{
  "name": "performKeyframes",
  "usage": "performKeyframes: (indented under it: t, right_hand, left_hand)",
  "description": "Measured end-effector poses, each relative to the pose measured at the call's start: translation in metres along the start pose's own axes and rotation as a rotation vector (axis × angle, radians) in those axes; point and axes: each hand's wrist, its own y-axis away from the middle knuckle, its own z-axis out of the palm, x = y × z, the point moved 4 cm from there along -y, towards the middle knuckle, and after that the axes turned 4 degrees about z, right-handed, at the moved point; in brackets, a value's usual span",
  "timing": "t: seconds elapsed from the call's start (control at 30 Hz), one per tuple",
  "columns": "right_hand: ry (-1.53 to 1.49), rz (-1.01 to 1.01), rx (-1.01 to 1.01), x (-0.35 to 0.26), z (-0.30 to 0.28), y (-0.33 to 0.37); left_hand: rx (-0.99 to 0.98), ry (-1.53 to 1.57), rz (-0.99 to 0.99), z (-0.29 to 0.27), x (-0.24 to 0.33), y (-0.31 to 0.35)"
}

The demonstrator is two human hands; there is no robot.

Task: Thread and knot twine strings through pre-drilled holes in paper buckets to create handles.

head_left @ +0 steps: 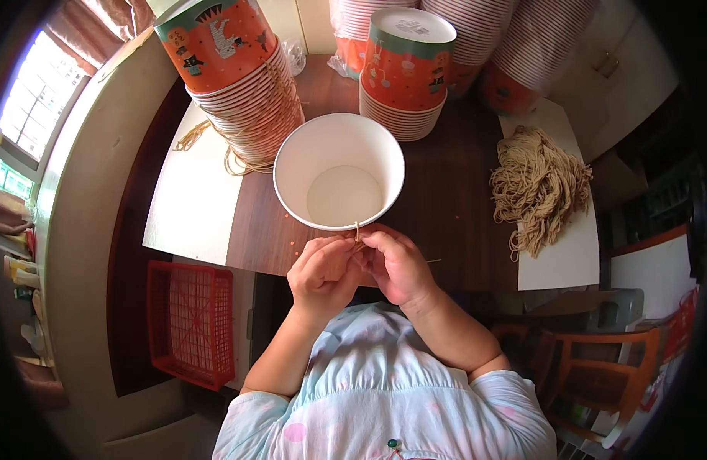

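Note:
A white paper bucket [339, 170], open side up, stands on the brown table [445, 207] just in front of me. My left hand [323, 268] and my right hand [395, 264] meet at its near rim. Between their fingertips they pinch a short tan string [357, 230] that sits at the rim. A thin end of string [432, 261] sticks out to the right of my right hand. Whether the string passes through the bucket's wall is hidden by my fingers.
Stacks of orange printed paper buckets stand at the back left [238, 69] and back centre [405, 69], more behind. A pile of tan strings [539, 188] lies on white paper at the right. A red plastic crate [191, 322] sits low left, a wooden chair [598, 368] right.

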Motion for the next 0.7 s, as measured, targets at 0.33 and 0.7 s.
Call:
performKeyframes:
  t: [0.33, 0.7]
  right_hand:
    - [-0.078, -0.007, 0.021, -0.002, -0.01, -0.003]
    - [1.011, -0.781, 0.23, -0.043, 0.003, 0.015]
  left_hand:
    - [-0.002, 0.055, -0.065, -0.004, -0.011, 0.008]
    - [0.036, 0.146, -0.113, -0.002, -0.02, 0.006]
